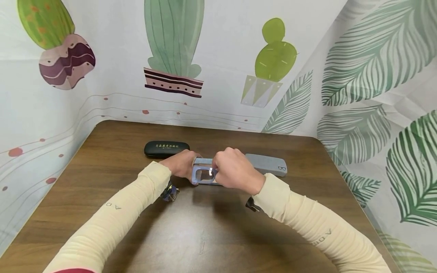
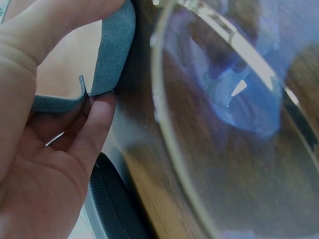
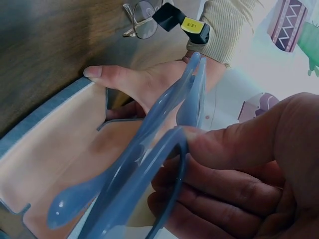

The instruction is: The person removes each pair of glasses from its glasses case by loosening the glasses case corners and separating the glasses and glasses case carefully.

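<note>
My left hand (image 1: pixel 182 165) grips one end of an opened blue eyeglass case (image 3: pixel 60 134), its thumb over the rim and fingers beneath. The case's pale inner lining faces up in the right wrist view. Directly over it, my right hand (image 1: pixel 235 168) pinches a pair of blue-framed eyeglasses (image 3: pixel 75 196) between thumb and fingers. Their temples are folded in, and one lens faces me in the head view. Wire-rimmed glasses (image 2: pixel 159 89) lie on the table close to the left wrist, filling much of the left wrist view.
Behind my left hand lies a closed black eyeglass case (image 1: pixel 167 149) with gold lettering. A closed grey-blue case (image 1: pixel 266 163) with a small glasses print lies beyond my right hand. The wooden table (image 1: pixel 205 242) meets a printed cloth backdrop (image 1: pixel 225 57) at its far edge.
</note>
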Demonstrator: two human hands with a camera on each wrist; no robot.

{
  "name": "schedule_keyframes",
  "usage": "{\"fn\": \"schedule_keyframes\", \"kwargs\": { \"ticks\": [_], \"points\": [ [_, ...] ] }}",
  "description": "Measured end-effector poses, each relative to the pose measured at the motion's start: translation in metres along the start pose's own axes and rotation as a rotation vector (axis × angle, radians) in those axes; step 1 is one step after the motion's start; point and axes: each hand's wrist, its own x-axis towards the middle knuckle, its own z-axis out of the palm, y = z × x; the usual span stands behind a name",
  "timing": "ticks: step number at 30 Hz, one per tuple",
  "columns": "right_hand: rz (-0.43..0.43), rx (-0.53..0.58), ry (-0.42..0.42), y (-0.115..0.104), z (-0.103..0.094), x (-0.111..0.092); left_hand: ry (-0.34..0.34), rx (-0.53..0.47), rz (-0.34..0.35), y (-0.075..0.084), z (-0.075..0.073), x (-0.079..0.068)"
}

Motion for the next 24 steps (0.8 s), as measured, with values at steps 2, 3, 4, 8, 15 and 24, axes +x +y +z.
{"fn": "schedule_keyframes", "kwargs": {
  "ticks": [2, 3, 4, 8, 15, 24],
  "points": [
    [0.004, 0.005, -0.007, -0.001, 0.001, 0.0, 0.004, 0.012, 0.001, 0.0, 0.0, 0.0],
    [0.005, 0.008, -0.012, -0.001, 0.002, 0.0, 0.006, 0.023, 0.002, 0.0, 0.0, 0.0],
    [0.006, 0.011, -0.016, -0.002, 0.003, -0.001, 0.008, 0.03, -0.002, -0.001, 0.0, 0.0],
    [0.005, 0.028, -0.029, -0.003, 0.007, -0.002, 0.009, 0.057, -0.029, -0.001, 0.001, 0.001],
    [-0.021, 0.026, -0.029, 0.0, 0.018, -0.005, 0.012, 0.047, -0.086, 0.001, 0.003, 0.002],
    [-0.015, 0.031, -0.05, -0.001, 0.029, -0.009, 0.015, 0.027, -0.086, 0.001, 0.002, 0.002]
  ]
}}
